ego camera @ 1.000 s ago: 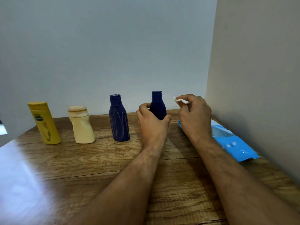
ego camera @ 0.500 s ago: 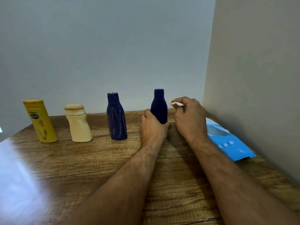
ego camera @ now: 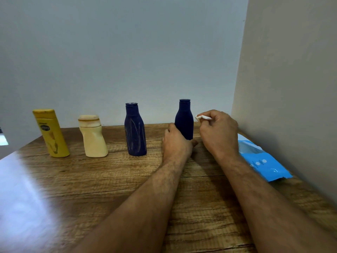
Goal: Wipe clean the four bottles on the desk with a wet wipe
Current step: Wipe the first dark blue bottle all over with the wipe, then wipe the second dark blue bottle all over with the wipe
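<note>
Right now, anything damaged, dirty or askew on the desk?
Yes: the cream bottle is dented and leans with a brown-stained cap; the yellow bottle tilts left and is smeared; the left blue bottle is streaked.

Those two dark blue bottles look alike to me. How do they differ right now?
The blue bottle on the left stands free with nobody touching it, and pale streaks run down its body. The blue bottle on the right looks evenly dark, and the left hand grips its base while the right hand holds a wet wipe beside its shoulder. Both stand upright on the desk, with the same shape and colour.
</note>
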